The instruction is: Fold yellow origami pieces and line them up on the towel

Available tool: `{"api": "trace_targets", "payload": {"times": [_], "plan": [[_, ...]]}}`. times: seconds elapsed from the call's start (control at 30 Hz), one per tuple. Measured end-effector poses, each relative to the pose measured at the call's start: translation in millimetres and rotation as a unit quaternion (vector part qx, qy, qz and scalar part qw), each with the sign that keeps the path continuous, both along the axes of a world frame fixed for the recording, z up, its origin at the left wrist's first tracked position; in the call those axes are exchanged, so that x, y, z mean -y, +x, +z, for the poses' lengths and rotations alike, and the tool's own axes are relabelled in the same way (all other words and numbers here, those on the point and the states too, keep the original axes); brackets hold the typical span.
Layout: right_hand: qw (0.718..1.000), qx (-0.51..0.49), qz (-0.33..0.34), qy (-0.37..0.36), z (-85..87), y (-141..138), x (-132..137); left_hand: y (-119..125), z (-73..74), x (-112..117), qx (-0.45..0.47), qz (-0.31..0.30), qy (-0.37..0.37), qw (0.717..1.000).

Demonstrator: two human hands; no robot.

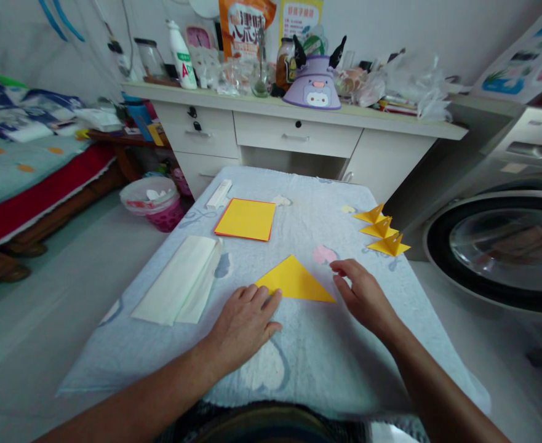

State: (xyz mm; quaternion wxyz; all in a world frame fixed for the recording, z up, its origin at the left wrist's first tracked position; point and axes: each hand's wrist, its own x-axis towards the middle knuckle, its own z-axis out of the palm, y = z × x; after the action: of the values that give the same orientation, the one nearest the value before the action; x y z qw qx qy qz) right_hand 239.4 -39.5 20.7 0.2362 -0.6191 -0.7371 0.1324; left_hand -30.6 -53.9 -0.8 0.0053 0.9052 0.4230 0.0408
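Observation:
A sheet of yellow paper (pixel 298 280), folded into a triangle, lies on the cloth-covered table with its point facing away from me. My left hand (pixel 247 320) rests over its left corner, fingers stretched out and touching the paper. To the right of the triangle, my right hand (pixel 358 289) hovers near the other corner with its fingers loosely bent and apart, holding nothing. Beyond the triangle sits a stack of square yellow paper (pixel 247 219) with a reddish sheet edge underneath. At the right edge, several folded yellow paper shapes (pixel 384 231) stand in a row.
Left of my left hand lies a folded pale tissue (pixel 178 280). A small white box (pixel 219 194) is at the table's far left. Behind the table stands a white cabinet (pixel 293 132) with a cluttered top; a washing machine (pixel 506 240) is at right, a pink bin (pixel 160 206) at left.

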Motion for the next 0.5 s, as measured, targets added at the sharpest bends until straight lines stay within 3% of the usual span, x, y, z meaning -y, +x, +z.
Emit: {"api": "trace_targets", "payload": {"times": [0.17, 0.37, 0.5], "plan": [[0.991, 0.030, 0.128, -0.026, -4.0, -57, -8, 0, -1.4, 1, 0.004, 0.002, -0.001, 1.000], [0.987, 0.102, 0.115, 0.038, -34.2, -70, -5, -17, -3.9, 3, 0.010, 0.016, -0.002, 1.000], [0.989, 0.076, 0.116, 0.046, -39.6, -66, -5, -34, -0.1, 7, -0.007, 0.045, 0.011, 0.999]]}}
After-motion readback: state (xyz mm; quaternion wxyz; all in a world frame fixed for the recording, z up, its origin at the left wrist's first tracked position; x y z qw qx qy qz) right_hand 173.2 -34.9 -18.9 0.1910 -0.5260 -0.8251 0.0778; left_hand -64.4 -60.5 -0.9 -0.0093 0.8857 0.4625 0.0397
